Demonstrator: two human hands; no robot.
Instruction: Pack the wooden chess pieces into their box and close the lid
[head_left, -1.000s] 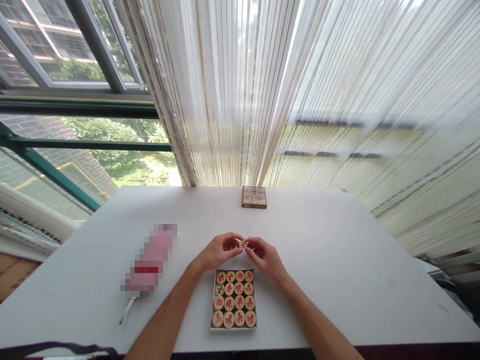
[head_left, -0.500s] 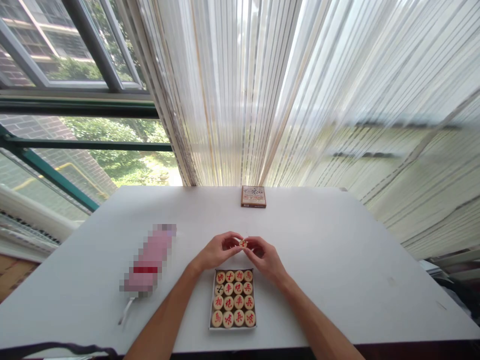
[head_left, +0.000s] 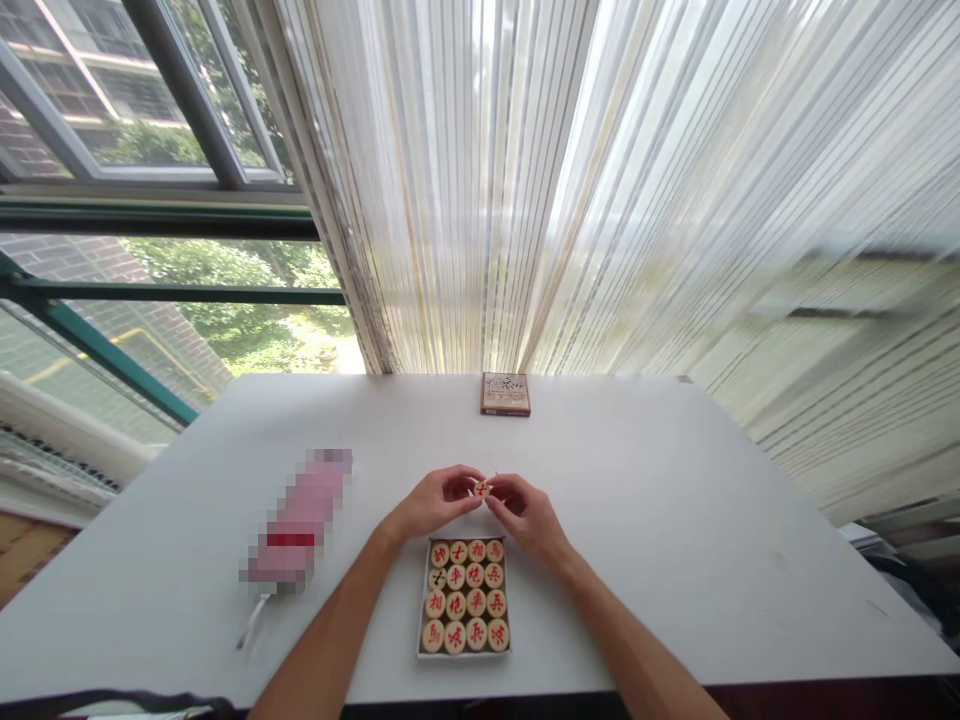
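A round wooden Chinese chess piece with a red character is pinched between my two hands, its face turned toward me. My left hand grips its left side with thumb and fingers. On the other side, the fingertips of my right hand close on the same piece. Just below the hands lies an open white box filled with rows of similar pieces. Most carry red characters; one piece at the left of the second row has a black character.
A flat printed box lies at the far edge of the white table. To the left is a blurred-out pink object with a pale strip at its near end. A striped curtain hangs behind the table, beside an open window.
The chess piece has shifted very slightly left between my fingers, and its face shows more fully. Both hands otherwise keep their places; the box of pieces is unchanged.
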